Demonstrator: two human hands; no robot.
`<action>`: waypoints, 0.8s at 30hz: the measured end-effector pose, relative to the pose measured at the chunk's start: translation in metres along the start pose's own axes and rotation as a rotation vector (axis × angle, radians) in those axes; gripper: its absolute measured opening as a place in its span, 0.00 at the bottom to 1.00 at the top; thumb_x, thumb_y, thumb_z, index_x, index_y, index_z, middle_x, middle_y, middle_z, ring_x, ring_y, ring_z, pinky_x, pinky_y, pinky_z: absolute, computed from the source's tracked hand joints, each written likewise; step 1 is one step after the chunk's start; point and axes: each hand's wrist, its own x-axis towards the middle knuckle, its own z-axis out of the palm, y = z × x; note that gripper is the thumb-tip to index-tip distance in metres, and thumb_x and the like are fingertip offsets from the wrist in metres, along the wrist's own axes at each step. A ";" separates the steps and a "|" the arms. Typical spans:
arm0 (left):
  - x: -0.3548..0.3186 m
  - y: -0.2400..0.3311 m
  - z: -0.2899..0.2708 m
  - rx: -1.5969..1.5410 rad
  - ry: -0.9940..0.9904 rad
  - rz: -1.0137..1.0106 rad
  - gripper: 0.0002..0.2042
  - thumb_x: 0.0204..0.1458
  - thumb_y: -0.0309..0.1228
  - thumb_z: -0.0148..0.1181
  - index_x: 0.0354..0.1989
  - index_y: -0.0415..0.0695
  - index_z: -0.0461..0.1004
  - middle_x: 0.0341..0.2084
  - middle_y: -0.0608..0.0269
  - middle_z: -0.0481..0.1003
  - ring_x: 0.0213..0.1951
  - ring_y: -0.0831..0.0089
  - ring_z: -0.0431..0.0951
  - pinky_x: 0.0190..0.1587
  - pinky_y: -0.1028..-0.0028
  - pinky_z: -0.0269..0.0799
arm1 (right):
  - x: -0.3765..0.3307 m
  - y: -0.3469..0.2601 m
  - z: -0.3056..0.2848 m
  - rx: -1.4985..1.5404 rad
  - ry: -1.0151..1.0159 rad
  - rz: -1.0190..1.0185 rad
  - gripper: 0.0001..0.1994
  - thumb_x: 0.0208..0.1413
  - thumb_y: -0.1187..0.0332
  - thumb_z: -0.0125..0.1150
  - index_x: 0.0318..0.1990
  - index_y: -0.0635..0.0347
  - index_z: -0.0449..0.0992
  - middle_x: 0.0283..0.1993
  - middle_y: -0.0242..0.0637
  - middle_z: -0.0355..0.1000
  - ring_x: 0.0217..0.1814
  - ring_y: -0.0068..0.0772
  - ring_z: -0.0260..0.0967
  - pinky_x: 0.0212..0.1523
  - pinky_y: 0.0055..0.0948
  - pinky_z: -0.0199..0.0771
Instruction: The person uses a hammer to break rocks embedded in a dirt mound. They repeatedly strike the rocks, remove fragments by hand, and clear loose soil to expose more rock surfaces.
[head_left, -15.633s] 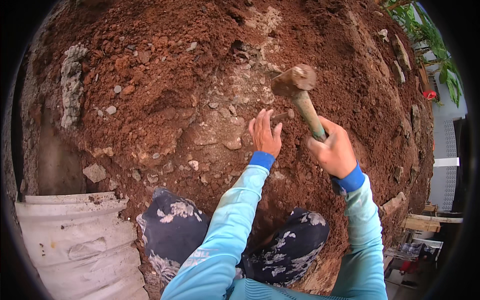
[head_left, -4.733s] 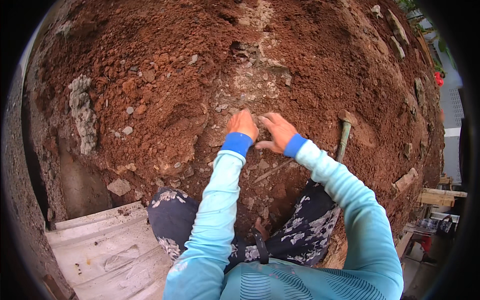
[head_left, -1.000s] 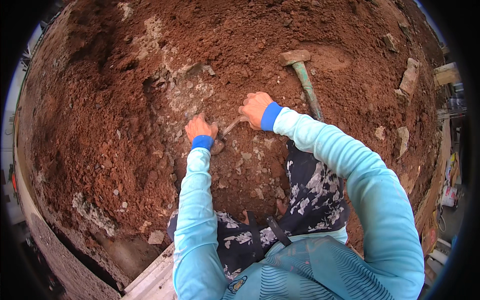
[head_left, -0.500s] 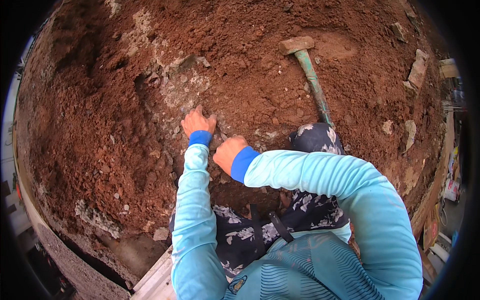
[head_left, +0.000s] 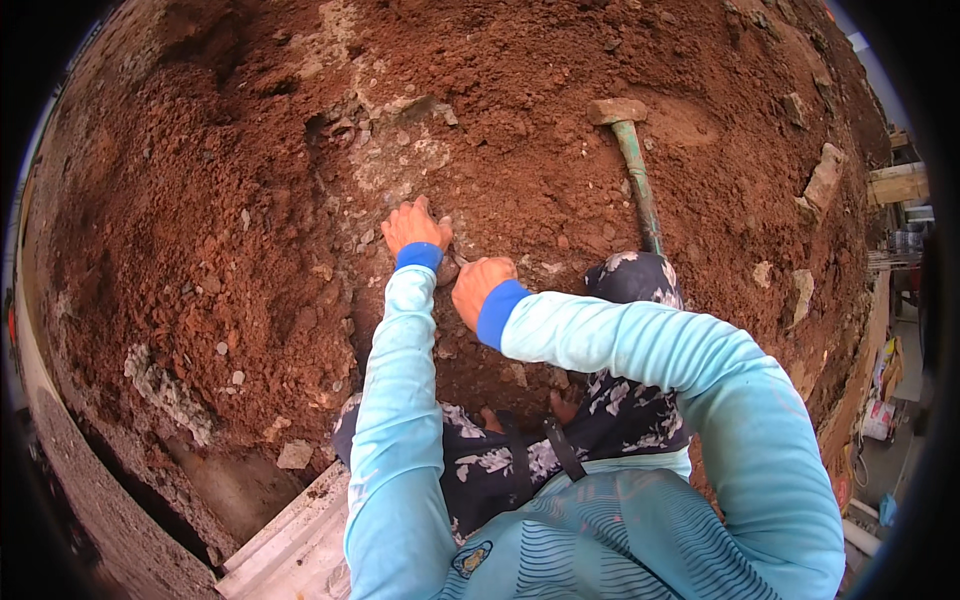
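Observation:
My left hand (head_left: 413, 226) rests on the reddish soil (head_left: 520, 150), its fingers bent over the ground and the thumb apart. Just to its right and nearer me, my right hand (head_left: 482, 290) is closed in a fist. A thin piece seems to stick out of the fist toward the left hand, but I cannot make out what it is. Below the left wrist sits a small rounded lump (head_left: 446, 271), partly hidden by the cuff. Pale pebbly rubble (head_left: 395, 160) lies just beyond the left fingers.
A hammer (head_left: 635, 165) with a blocky, dirt-covered head and worn green handle lies to the right, by my knee (head_left: 632, 278). Broken chunks (head_left: 823, 178) lie farther right. A rough grey lump (head_left: 165, 392) lies at the left, and pale boards (head_left: 290, 550) at the lower left.
The whole view has shifted a little, so ground, hammer and hands appear farther right. Both hands stay close together at the same patch of soil. The rounded lump between them shows more plainly.

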 end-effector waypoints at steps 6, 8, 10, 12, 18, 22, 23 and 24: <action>0.003 0.006 0.003 0.014 0.025 0.005 0.25 0.43 0.40 0.65 0.52 0.46 0.74 0.47 0.54 0.75 0.53 0.57 0.71 0.59 0.58 0.60 | 0.005 0.067 -0.007 -0.118 0.136 -0.402 0.08 0.50 0.66 0.56 0.31 0.53 0.82 0.32 0.38 0.79 0.37 0.40 0.79 0.32 0.41 0.78; 0.001 0.006 0.006 -0.021 0.088 0.043 0.24 0.42 0.40 0.65 0.50 0.44 0.75 0.45 0.53 0.76 0.52 0.56 0.71 0.59 0.58 0.60 | 0.011 0.082 -0.012 -0.129 0.234 -0.474 0.07 0.48 0.67 0.57 0.29 0.54 0.82 0.32 0.40 0.79 0.36 0.43 0.79 0.33 0.41 0.77; 0.003 0.003 0.006 -0.022 0.089 0.025 0.24 0.42 0.40 0.65 0.49 0.44 0.76 0.45 0.52 0.76 0.52 0.55 0.72 0.59 0.58 0.60 | 0.014 0.081 -0.015 -0.149 0.230 -0.460 0.07 0.48 0.67 0.57 0.29 0.54 0.82 0.31 0.40 0.79 0.36 0.44 0.79 0.34 0.41 0.77; 0.004 0.005 0.003 0.014 -0.019 0.007 0.30 0.43 0.43 0.65 0.57 0.47 0.72 0.51 0.52 0.74 0.55 0.55 0.71 0.61 0.58 0.60 | 0.009 0.077 -0.018 -0.141 0.179 -0.417 0.07 0.49 0.67 0.57 0.29 0.54 0.82 0.31 0.40 0.79 0.36 0.43 0.79 0.34 0.41 0.78; 0.001 -0.002 0.010 -0.049 0.099 0.007 0.26 0.42 0.40 0.65 0.52 0.45 0.75 0.47 0.52 0.75 0.52 0.55 0.71 0.59 0.57 0.60 | -0.018 0.065 -0.007 -0.019 0.149 -0.233 0.07 0.47 0.67 0.58 0.28 0.55 0.81 0.29 0.41 0.79 0.34 0.43 0.79 0.32 0.40 0.77; 0.001 0.004 0.008 -0.087 0.129 0.027 0.25 0.42 0.39 0.64 0.51 0.44 0.76 0.45 0.53 0.76 0.51 0.55 0.72 0.59 0.57 0.60 | -0.011 0.124 0.029 0.043 0.255 -0.272 0.08 0.47 0.64 0.60 0.28 0.59 0.77 0.23 0.44 0.76 0.28 0.47 0.77 0.28 0.44 0.74; 0.000 0.004 0.011 -0.085 0.127 0.024 0.25 0.42 0.39 0.64 0.51 0.44 0.76 0.45 0.53 0.76 0.51 0.55 0.72 0.59 0.57 0.60 | -0.008 0.134 0.036 0.063 0.254 -0.314 0.09 0.48 0.62 0.61 0.29 0.59 0.76 0.22 0.45 0.75 0.27 0.48 0.76 0.28 0.44 0.73; -0.001 0.001 0.012 -0.075 0.135 0.025 0.25 0.42 0.39 0.64 0.51 0.44 0.76 0.45 0.53 0.76 0.51 0.55 0.72 0.59 0.57 0.60 | -0.004 0.140 0.032 0.085 0.269 -0.351 0.11 0.50 0.60 0.61 0.30 0.59 0.77 0.21 0.45 0.74 0.26 0.49 0.75 0.27 0.45 0.73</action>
